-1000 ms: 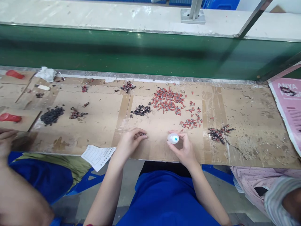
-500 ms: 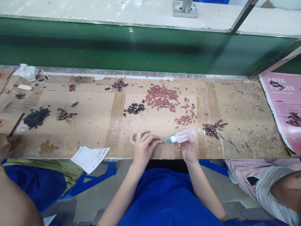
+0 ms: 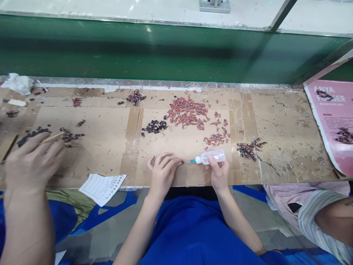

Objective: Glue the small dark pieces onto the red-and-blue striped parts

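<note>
My right hand (image 3: pixel 220 171) is closed around a clear squeeze bottle (image 3: pixel 215 157) lying nearly level, its blue needle tip (image 3: pixel 192 161) pointing left. The needle's end is close to a small dark part (image 3: pixel 181 162), which my left hand (image 3: pixel 164 171) pinches between thumb and fingers. Behind my hands lies a wide pile of small red parts (image 3: pixel 187 112), with a looser group of red parts (image 3: pixel 215 138) nearer the bottle. Black parts (image 3: pixel 156 126) form a heap to the left, and dark red-and-black pieces (image 3: pixel 248 150) are heaped to the right.
Cardboard (image 3: pixel 107 147) covers the bench. At the left a co-worker's hand (image 3: pixel 34 162) holds a thin stick over more small parts. A paper slip (image 3: pixel 102 188) overhangs the front edge. A pink sheet (image 3: pixel 331 121) lies at the right; a green panel (image 3: pixel 154 51) stands behind.
The co-worker's hand has come in over the left piles with a stick. My hands and the bottle appear slightly further left, along with the whole view; the dark part at my left fingertips shows more clearly.
</note>
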{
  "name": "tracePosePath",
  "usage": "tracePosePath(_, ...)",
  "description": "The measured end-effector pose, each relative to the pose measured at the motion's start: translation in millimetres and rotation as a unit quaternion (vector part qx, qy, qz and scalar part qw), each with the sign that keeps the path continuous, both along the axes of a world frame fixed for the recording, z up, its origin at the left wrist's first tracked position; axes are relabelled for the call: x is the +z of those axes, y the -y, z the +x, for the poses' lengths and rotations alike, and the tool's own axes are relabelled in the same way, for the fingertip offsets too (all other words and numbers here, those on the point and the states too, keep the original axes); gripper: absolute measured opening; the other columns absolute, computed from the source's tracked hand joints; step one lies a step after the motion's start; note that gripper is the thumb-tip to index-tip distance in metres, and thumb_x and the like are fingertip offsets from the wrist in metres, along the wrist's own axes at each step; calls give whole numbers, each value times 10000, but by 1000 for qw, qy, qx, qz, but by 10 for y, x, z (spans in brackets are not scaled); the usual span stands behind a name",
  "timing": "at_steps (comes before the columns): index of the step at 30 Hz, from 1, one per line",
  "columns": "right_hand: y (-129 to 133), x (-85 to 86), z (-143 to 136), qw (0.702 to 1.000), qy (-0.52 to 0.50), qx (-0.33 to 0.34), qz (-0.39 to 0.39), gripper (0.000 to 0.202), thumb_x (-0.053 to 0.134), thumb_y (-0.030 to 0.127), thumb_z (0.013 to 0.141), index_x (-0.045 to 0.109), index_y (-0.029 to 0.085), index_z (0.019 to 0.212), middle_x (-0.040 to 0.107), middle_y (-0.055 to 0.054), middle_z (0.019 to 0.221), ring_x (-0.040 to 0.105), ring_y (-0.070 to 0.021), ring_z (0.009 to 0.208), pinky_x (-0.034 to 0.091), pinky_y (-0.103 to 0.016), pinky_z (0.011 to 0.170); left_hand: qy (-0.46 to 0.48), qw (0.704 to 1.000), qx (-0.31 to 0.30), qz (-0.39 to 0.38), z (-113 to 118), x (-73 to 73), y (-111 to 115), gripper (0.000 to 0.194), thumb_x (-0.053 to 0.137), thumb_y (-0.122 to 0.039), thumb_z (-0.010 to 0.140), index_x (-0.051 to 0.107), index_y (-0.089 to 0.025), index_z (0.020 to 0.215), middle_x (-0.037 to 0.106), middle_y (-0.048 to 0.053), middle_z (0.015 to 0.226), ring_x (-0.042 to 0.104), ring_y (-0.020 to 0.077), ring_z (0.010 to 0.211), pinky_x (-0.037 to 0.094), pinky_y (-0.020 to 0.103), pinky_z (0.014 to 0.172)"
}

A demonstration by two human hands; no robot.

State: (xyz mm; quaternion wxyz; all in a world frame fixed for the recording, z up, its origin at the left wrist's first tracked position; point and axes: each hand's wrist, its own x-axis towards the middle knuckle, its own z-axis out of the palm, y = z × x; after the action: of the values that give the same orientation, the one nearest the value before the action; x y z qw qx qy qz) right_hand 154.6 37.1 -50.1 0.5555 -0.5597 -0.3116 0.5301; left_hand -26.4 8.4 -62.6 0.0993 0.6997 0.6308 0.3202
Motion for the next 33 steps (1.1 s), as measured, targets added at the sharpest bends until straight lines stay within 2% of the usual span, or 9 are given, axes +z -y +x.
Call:
tracePosePath(3, 4, -3, 25, 1000, 27, -13, 8, 307, 768, 446, 686, 665, 171, 774, 671, -14, 684, 544, -129, 546, 439, -247, 469, -18, 1000, -5, -12, 30, 9, -62, 197, 551, -234, 952, 719, -301, 875, 762, 13, 893, 625, 246, 1037, 238, 470, 1012)
tracePosePath(7, -10, -2, 37, 997, 62, -28, 22, 307, 737, 465, 724, 647, 178, 785, 651, 0, 645, 526, -122, 522, 439, -248, 472, -36, 999, 19, -17, 89, -2, -173, 181, 542, -244, 949, 702, -262, 867, 722, 59, 920, 594, 252, 1034, 303, 447, 958)
tracePosePath(13, -40, 31, -9, 996, 79, -37, 27, 325, 716, 494, 733, 617, 192, 802, 708, -32, 759, 609, -154, 595, 485, -265, 500, -51, 998, 35, -30, 122, 23, -362, 223, 486, -255, 970, 672, -229, 851, 689, 75, 890, 573, 246, 949, 309, 439, 943)
tracePosePath(16, -63, 57, -28, 995, 82, -34, 37, 293, 686, 476, 771, 623, 191, 782, 677, -9, 691, 575, -138, 543, 485, -265, 502, -41, 998, 19, -35, 96, 81, -361, 230, 447, -261, 992, 662, -236, 915, 708, 60, 942, 593, 227, 959, 272, 443, 992)
tracePosePath(19, -93, 71, -55, 994, 95, -32, 46, 255, 680, 433, 786, 611, 193, 734, 649, 5, 638, 568, -136, 539, 489, -270, 535, -31, 999, -10, -34, 63, 103, -304, 158, 510, -288, 976, 664, -251, 983, 730, 46, 1001, 622, 219, 989, 232, 452, 1022)
tracePosePath(26, -116, 56, -107, 991, 131, 19, 35, 248, 690, 423, 802, 627, 187, 763, 666, -10, 684, 602, -154, 632, 490, -267, 591, 2, 998, -16, -62, 24, 36, -287, 145, 587, -257, 934, 724, -278, 890, 754, 22, 901, 627, 229, 944, 274, 452, 964)
tracePosePath(33, -120, 26, -102, 985, 164, 38, 38, 251, 677, 427, 826, 636, 182, 789, 681, -6, 697, 615, -151, 632, 481, -255, 591, 17, 994, -13, -107, -14, 69, -331, 139, 624, -265, 917, 749, -297, 864, 761, 5, 886, 618, 231, 964, 258, 460, 970)
